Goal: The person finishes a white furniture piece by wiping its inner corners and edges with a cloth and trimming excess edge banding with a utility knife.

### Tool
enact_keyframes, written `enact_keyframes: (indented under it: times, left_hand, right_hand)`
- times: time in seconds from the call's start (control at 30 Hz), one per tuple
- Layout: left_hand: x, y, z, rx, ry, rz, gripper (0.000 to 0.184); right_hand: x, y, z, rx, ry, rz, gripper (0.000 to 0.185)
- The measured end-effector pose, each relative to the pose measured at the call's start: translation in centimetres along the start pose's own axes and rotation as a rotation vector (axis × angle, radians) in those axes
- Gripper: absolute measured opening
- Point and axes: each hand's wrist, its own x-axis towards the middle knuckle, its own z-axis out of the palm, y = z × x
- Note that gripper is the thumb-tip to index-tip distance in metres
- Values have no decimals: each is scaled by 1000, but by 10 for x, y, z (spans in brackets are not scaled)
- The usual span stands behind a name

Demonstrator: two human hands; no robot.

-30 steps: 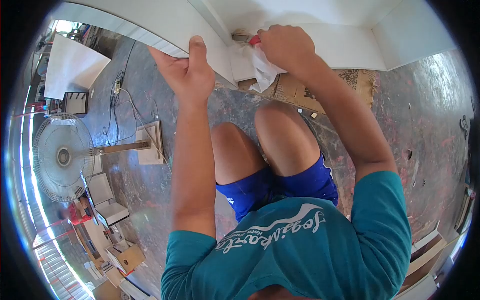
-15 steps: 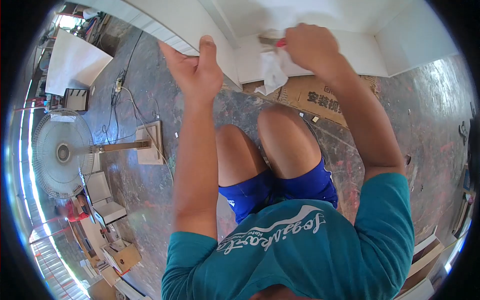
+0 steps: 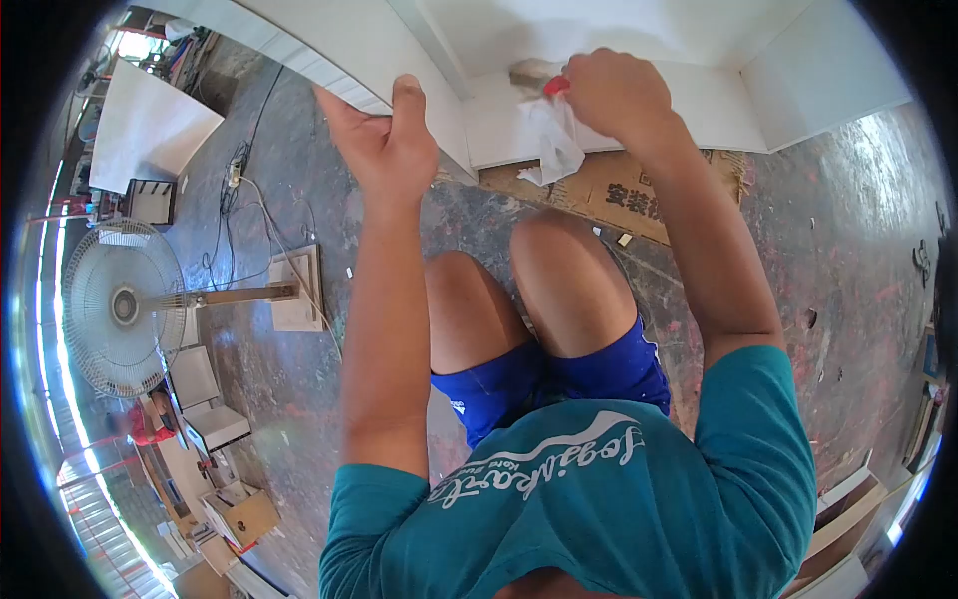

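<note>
My left hand grips the lower edge of a white panel, its thumb on the near face and its fingers partly hidden behind. The panel is one side of a white cabinet. Inside the cabinet, my right hand is closed around a brush with a red part by my fingers and a tan, blurred head pointing left. A thin white sheet, cloth or plastic, hangs below that hand; how it is held is hidden.
Under the cabinet's near edge lies flattened cardboard with printed characters. A standing fan is on the left, its base on the floor near loose cables. A white board leans farther back; small scraps dot the floor.
The brush has shifted slightly left and up with my right hand, and the white sheet has swung to the right. My left hand keeps its grip on the panel.
</note>
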Motion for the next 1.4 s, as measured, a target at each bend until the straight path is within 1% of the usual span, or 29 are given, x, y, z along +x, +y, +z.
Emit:
enact_keyframes:
  times: [0.07, 0.1, 0.13, 0.2, 0.27, 0.37, 0.47, 0.57, 0.67, 0.77, 0.9, 1.07, 1.17, 1.2, 1.27, 1.37, 1.4]
  left_hand:
    - [-3, 2, 1, 0, 10, -13, 53]
    - [-1, 2, 4, -5, 11, -12, 53]
    - [-1, 1, 5, -2, 6, 11, 54]
    - [0, -2, 3, 15, 1, 60, 54]
    - [1, -2, -1, 10, -9, 32, 55]
    - [-2, -1, 2, -17, -10, 5, 56]
    - [2, 0, 2, -5, 2, 17, 56]
    - [-1, 0, 0, -2, 9, -3, 56]
    - [1, -2, 3, -12, -16, 34, 55]
    - [1, -3, 1, -23, -8, 40, 53]
    - [0, -2, 2, -46, 4, -5, 52]
    - [-1, -2, 1, -11, -6, 38, 53]
    - [-1, -3, 1, -30, 0, 39, 54]
    - [-1, -3, 1, -40, -1, 39, 54]
    - [0, -3, 0, -22, -2, 22, 54]
    - [0, -1, 2, -29, 0, 17, 54]
    - [1, 0, 4, -40, -2, 23, 54]
  right_hand:
    - [8, -1, 23, 49, 37, -78, 30]
    - [10, -6, 22, 70, 64, -113, 30]
    - [6, -12, 22, 56, 22, -137, 29]
    - [-3, -10, 5, 54, 2, -97, 29]
    - [5, -4, 4, 33, -21, -68, 29]
    - [16, -12, 23, 22, 24, -166, 27]
    - [3, -15, 10, 52, -15, -111, 27]
    - [13, -11, 15, 9, 41, -87, 27]
    - [6, -19, 30, 54, 114, -182, 20]
    - [-21, -28, 16, 67, 19, -147, 20]
    - [-25, -26, 16, 63, 55, -134, 19]
    - [-22, -39, 25, 114, 96, -96, 19]
    - [-29, -45, 28, 128, 53, -93, 20]
    - [-32, -43, 27, 104, 82, -82, 20]
    - [-36, -34, 22, 52, 146, -64, 20]
    - [-38, -18, -1, 64, 105, -61, 19]
    - [-41, -12, -9, 92, 127, -67, 19]
